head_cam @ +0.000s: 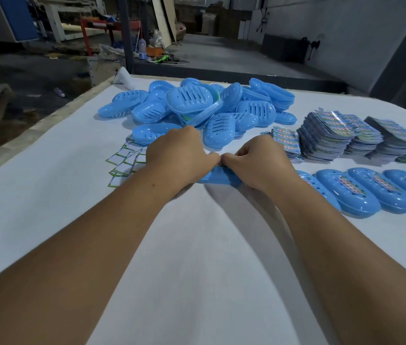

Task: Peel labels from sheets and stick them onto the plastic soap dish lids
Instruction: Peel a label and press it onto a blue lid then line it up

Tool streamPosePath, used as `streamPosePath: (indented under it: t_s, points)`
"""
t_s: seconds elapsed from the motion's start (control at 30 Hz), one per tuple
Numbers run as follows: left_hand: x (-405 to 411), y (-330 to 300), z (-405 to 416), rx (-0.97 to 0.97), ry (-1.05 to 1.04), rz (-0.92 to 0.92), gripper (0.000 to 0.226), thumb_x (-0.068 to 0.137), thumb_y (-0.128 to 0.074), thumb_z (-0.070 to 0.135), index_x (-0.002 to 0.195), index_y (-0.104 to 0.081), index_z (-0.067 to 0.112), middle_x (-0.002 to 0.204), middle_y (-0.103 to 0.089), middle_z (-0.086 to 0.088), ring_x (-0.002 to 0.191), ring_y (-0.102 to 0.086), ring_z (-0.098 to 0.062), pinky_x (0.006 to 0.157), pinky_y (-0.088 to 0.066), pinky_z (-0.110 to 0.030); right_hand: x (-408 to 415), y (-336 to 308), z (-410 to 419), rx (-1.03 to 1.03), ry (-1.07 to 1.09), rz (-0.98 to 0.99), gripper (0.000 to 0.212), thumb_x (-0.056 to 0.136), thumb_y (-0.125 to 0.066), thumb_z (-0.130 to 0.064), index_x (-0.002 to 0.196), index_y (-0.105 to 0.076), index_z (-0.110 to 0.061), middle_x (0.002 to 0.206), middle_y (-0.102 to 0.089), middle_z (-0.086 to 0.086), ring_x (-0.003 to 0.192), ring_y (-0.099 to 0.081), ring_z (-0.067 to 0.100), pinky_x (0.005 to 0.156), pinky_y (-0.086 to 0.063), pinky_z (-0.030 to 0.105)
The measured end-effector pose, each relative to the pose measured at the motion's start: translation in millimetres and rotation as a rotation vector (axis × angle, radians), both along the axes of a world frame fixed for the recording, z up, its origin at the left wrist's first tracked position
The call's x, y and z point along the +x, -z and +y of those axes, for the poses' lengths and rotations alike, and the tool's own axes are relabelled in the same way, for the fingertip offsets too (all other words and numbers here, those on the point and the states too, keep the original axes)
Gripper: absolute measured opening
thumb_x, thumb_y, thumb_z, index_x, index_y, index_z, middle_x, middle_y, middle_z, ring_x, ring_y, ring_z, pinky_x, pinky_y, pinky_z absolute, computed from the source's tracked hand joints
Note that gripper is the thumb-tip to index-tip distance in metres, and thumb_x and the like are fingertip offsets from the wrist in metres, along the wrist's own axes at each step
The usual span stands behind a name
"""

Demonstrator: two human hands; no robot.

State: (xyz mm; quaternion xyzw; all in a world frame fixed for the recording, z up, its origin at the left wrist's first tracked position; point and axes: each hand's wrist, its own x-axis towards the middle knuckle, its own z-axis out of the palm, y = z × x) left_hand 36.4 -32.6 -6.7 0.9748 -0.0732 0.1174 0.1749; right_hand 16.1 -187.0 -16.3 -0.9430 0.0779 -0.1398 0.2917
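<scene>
A blue plastic soap dish lid (218, 178) lies on the white table in front of me, mostly covered by both hands. My left hand (177, 155) and my right hand (259, 161) rest on top of it with curled fingers, thumbs meeting at its middle. Any label under the fingers is hidden. A heap of unlabelled blue lids (197, 108) sits behind the hands. Stacks of colourful label sheets (331, 135) stand at the right. A row of labelled lids (371, 190) lies to the right of my right hand.
Empty white backing papers with green edges (125, 160) are scattered left of my left hand. The white table (197, 257) reaches to its left edge (47, 120). A dim workshop floor with clutter lies beyond.
</scene>
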Motion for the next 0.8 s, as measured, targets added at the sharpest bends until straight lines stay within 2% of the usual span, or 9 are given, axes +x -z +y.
streamPosePath:
  t_s: [0.13,0.2,0.3,0.37,0.43,0.53,0.63,0.7,0.8]
  points:
    - [1,-1,-1,0.007,0.014,0.016,0.036,0.077,-0.062,0.053,0.073,-0.054,0.019,0.072,-0.055,-0.001,0.075,-0.057,-0.028,0.064,-0.046,-0.034,-1,-1,3,-0.056,-0.003,-0.035,0.046,0.078,-0.071,-0.041,0.053,-0.056,-0.006,0.041,-0.046,0.001,0.051,-0.049,0.023,0.046,-0.033,0.028]
    - [1,-1,-1,-0.004,0.025,0.025,0.037,0.076,-0.063,0.054,0.079,-0.060,0.017,0.079,-0.062,-0.002,0.080,-0.061,-0.027,0.071,-0.053,-0.037,-2,-2,2,-0.090,-0.005,-0.032,0.045,0.079,-0.070,-0.041,0.061,-0.063,0.000,0.044,-0.054,0.004,0.057,-0.059,0.027,0.049,-0.040,0.028]
    - [2,-1,-1,-0.014,0.035,0.006,0.038,0.075,-0.065,0.055,0.086,-0.066,0.018,0.088,-0.067,-0.003,0.086,-0.063,-0.027,0.079,-0.056,-0.042,-4,-4,2,-0.131,-0.013,-0.021,0.042,0.082,-0.068,-0.043,0.065,-0.069,-0.005,0.051,-0.060,0.006,0.064,-0.065,0.029,0.060,-0.052,0.032]
    - [2,0,-2,-0.011,0.041,-0.025,0.037,0.075,-0.066,0.053,0.084,-0.065,0.018,0.086,-0.066,-0.003,0.085,-0.062,-0.028,0.076,-0.056,-0.040,-4,-5,3,-0.142,-0.016,-0.014,0.041,0.084,-0.066,-0.044,0.069,-0.068,-0.006,0.054,-0.061,0.006,0.066,-0.066,0.029,0.065,-0.056,0.034]
    - [3,2,-3,-0.001,0.043,-0.056,0.035,0.075,-0.066,0.052,0.076,-0.061,0.017,0.079,-0.062,-0.004,0.080,-0.061,-0.028,0.067,-0.050,-0.036,-4,-4,3,-0.145,-0.010,-0.003,0.040,0.084,-0.066,-0.045,0.073,-0.067,-0.007,0.058,-0.063,0.007,0.067,-0.067,0.031,0.068,-0.058,0.036]
    - [5,4,-3,0.019,0.037,-0.060,0.041,0.077,-0.065,0.053,0.064,-0.052,0.017,0.069,-0.053,-0.004,0.075,-0.058,-0.028,0.060,-0.039,-0.033,-3,-3,2,-0.135,0.010,0.011,0.042,0.084,-0.066,-0.049,0.075,-0.064,-0.008,0.066,-0.066,0.009,0.069,-0.066,0.031,0.062,-0.055,0.034]
    - [6,6,-1,-0.011,0.046,-0.032,0.043,0.077,-0.065,0.056,0.068,-0.056,0.015,0.070,-0.056,-0.005,0.077,-0.059,-0.029,0.060,-0.042,-0.034,-4,-1,3,-0.154,0.030,-0.012,0.041,0.082,-0.068,-0.050,0.071,-0.062,-0.011,0.069,-0.065,0.003,0.072,-0.062,0.027,0.054,-0.043,0.030]
    - [4,8,1,-0.091,0.043,-0.022,0.040,0.077,-0.067,0.055,0.080,-0.063,0.015,0.080,-0.062,-0.004,0.083,-0.061,-0.029,0.066,-0.049,-0.035,-6,0,2,-0.160,0.040,-0.060,0.034,0.082,-0.069,-0.050,0.081,-0.064,-0.016,0.080,-0.065,-0.002,0.079,-0.061,0.023,0.063,-0.046,0.034]
    - [4,9,8,-0.220,-0.008,-0.073,0.029,0.081,-0.061,0.050,0.084,-0.055,0.022,0.082,-0.061,0.003,0.079,-0.058,-0.026,0.063,-0.043,-0.035,-9,0,3,-0.038,-0.096,-0.145,0.024,0.085,-0.068,-0.042,0.103,-0.065,-0.027,0.103,-0.066,-0.008,0.096,-0.060,0.016,0.079,-0.046,0.031]
